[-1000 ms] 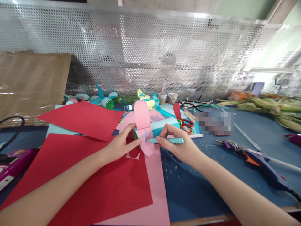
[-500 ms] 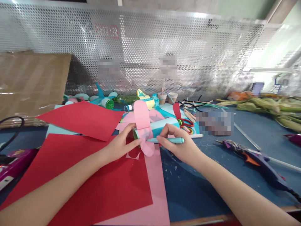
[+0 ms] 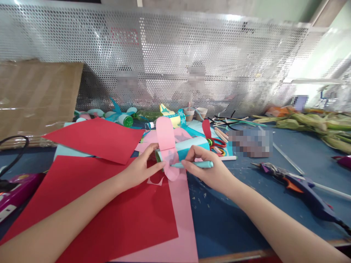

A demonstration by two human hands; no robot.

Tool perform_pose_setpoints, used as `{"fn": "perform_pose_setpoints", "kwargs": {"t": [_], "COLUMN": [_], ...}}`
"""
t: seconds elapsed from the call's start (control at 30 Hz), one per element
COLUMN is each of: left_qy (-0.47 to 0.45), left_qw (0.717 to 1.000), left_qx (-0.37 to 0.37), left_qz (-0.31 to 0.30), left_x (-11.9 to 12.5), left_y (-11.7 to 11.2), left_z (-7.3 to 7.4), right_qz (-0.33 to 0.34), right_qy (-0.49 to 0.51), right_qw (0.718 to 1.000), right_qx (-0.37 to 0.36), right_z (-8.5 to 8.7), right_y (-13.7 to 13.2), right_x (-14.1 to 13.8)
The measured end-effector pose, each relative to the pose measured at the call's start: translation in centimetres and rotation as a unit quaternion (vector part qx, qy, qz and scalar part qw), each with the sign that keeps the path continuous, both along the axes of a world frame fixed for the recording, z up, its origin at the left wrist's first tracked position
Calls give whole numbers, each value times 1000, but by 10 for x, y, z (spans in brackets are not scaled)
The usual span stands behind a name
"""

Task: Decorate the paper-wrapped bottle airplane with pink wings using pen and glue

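My left hand (image 3: 145, 162) is closed on the near end of a bottle wrapped in light-blue paper (image 3: 201, 142), its green end peeking out by the fingers. A pink paper strip with rounded ends (image 3: 165, 133) lies across the bottle like a wing, and blue star shapes show on its lower half. In my right hand (image 3: 204, 164) is a light-blue marker pen (image 3: 201, 164), its tip at the lower part of the pink strip. A red paper piece (image 3: 206, 128) stands at the bottle's far end.
Red sheets (image 3: 109, 215) lie over pink paper under my left arm. A glue gun (image 3: 298, 186) rests at right, near corn husks (image 3: 309, 126). Red-handled scissors (image 3: 221, 143) lie behind the bottle. Decorated bottles (image 3: 127, 119), paper cups (image 3: 201, 113) and cardboard (image 3: 38, 98) stand farther back.
The marker and my right hand have shifted very slightly, the pen's back end dipping a little lower and left. My left hand keeps its hold on the bottle.
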State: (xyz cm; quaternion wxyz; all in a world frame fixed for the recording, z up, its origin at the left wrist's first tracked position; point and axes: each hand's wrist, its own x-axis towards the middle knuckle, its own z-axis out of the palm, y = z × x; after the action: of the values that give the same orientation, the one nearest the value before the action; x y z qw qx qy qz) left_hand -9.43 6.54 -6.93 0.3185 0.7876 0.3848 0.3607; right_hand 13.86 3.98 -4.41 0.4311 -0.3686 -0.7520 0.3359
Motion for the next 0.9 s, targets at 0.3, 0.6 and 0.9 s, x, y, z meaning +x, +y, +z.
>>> {"fn": "perform_pose_setpoints", "kwargs": {"t": [0.3, 0.6, 0.9], "left_qy": [1, 1, 2], "left_qw": [1000, 1000, 1000], "left_qx": [4, 5, 3], "left_qz": [-1, -2, 0], "left_x": [1, 1, 0], "left_y": [-1, -1, 0], "left_z": [1, 2, 1], "right_qz": [-17, -28, -23], "right_qy": [23, 23, 21], "right_qw": [1000, 999, 999], "right_qx": [6, 23, 10], "right_z": [1, 1, 1], "right_y": [0, 0, 0], "right_x": [0, 0, 0]}}
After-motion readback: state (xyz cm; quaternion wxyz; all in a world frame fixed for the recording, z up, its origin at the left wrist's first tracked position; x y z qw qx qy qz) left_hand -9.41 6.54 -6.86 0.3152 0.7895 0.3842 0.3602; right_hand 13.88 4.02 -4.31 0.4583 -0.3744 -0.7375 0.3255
